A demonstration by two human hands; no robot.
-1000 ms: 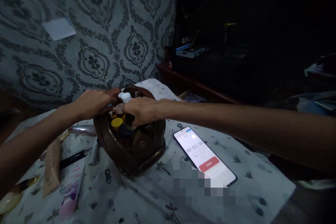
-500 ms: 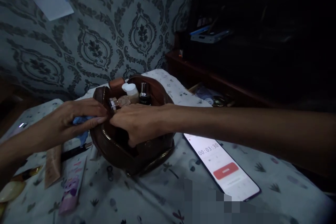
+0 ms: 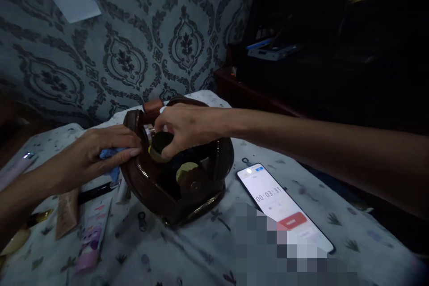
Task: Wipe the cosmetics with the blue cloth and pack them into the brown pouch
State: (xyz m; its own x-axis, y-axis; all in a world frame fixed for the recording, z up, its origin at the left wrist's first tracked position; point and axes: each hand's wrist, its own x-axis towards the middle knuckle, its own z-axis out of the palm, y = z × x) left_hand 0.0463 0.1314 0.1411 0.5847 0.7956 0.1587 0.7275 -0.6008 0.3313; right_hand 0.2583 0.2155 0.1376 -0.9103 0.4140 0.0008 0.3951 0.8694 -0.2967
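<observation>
A brown leather bag [image 3: 152,187] with gold zips stands unzipped on the patterned cloth. My left hand [image 3: 103,149] is closed round a crumpled blue cloth [image 3: 114,170], its fingertips on the bag's left rim. Inside the bag's mouth, my right hand [image 3: 187,123] has thumb and fingers round a small round jar [image 3: 159,145] with a dark olive top. Below it in the bag sits a round yellowish lid [image 3: 186,173]. A clear-and-silver bottle cap [image 3: 148,132] shows beside the jar. My right hand covers most of the other bottles.
Left of the bag lie a pink tube [image 3: 92,237], a tan tube [image 3: 66,214], a black pen-like item [image 3: 95,193] and a gold-and-black item [image 3: 39,218]. A phone [image 3: 284,205] showing a running timer lies on the right. Patterned wall [image 3: 127,53] stands behind.
My right hand lifted from deep in the bag and moved up and back, now round a jar. White-capped bottles became covered by it. My left hand stays at the rim with the blue cloth.
</observation>
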